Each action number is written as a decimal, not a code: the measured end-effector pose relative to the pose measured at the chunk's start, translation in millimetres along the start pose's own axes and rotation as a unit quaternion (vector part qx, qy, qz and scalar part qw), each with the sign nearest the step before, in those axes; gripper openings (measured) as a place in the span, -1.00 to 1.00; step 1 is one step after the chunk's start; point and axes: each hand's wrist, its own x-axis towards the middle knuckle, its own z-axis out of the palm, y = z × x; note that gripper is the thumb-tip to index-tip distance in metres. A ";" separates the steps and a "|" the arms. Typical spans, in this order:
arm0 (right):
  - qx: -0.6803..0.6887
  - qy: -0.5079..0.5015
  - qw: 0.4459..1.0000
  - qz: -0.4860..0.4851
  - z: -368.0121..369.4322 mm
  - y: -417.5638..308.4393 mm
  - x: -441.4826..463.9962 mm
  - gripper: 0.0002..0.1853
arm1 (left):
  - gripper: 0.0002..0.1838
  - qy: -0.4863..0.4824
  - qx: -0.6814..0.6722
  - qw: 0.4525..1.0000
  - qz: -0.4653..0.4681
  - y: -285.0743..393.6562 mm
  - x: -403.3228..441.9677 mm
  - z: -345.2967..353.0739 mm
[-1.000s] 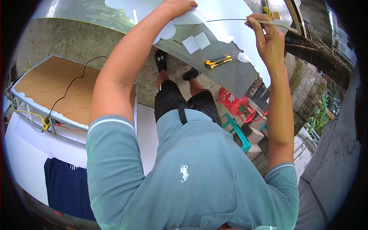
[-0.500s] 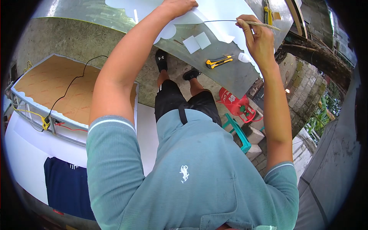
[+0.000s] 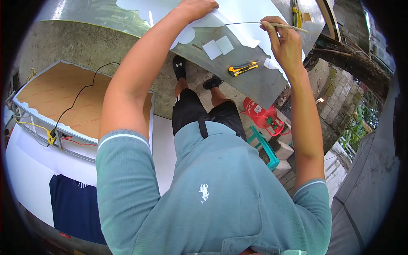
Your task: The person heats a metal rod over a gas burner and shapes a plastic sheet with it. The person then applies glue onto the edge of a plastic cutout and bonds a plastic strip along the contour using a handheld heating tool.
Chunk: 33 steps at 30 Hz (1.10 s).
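My right hand [image 3: 282,38] pinches a thin tool [image 3: 293,28] with a pale handle. A long dark rod or wire runs left from it to the white sheet [image 3: 250,12] on the metal table [image 3: 255,87]. My left hand [image 3: 199,7] rests at the edge of the sheet at the top, with fingers bent; whether it grips the sheet is hard to see. Below the sheet lie two small pale squares [image 3: 218,47], a yellow and black cutter [image 3: 243,68] and a small white bottle-like item [image 3: 270,63].
Yellow-handled pliers [image 3: 296,16] lie at the table's upper right. A red gas cylinder [image 3: 260,114] and a green stool [image 3: 265,148] stand below the table. To the left is a framed brown panel [image 3: 80,100] with cables, and a dark blue cloth [image 3: 76,208].
My right hand has moved left with the tool, bringing the rod's far end slightly left over the sheet. My left hand has stayed in place.
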 end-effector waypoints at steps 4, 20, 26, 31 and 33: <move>0.011 0.003 1.000 0.000 -1.1 2.5 -1.4 -0.84 | -0.78 0.003 -0.011 1.000 0.008 -2.3 -2.5 1.9; -0.005 0.008 1.000 -0.021 -3.3 0.1 0.1 -0.83 | -0.77 -0.003 -0.002 1.000 -0.010 7.6 -9.2 -11.4; 0.000 0.006 1.000 -0.007 -2.7 0.3 -0.1 -0.84 | -0.78 -0.010 -0.007 1.000 -0.012 4.5 -7.0 0.6; 0.010 0.003 1.000 -0.001 -1.4 3.3 -0.1 -0.85 | -0.78 -0.014 -0.004 1.000 -0.014 2.6 -6.4 5.1; 0.013 0.006 1.000 -0.005 -0.6 4.1 0.0 -0.85 | -0.78 -0.011 -0.017 1.000 -0.009 1.8 -7.0 4.1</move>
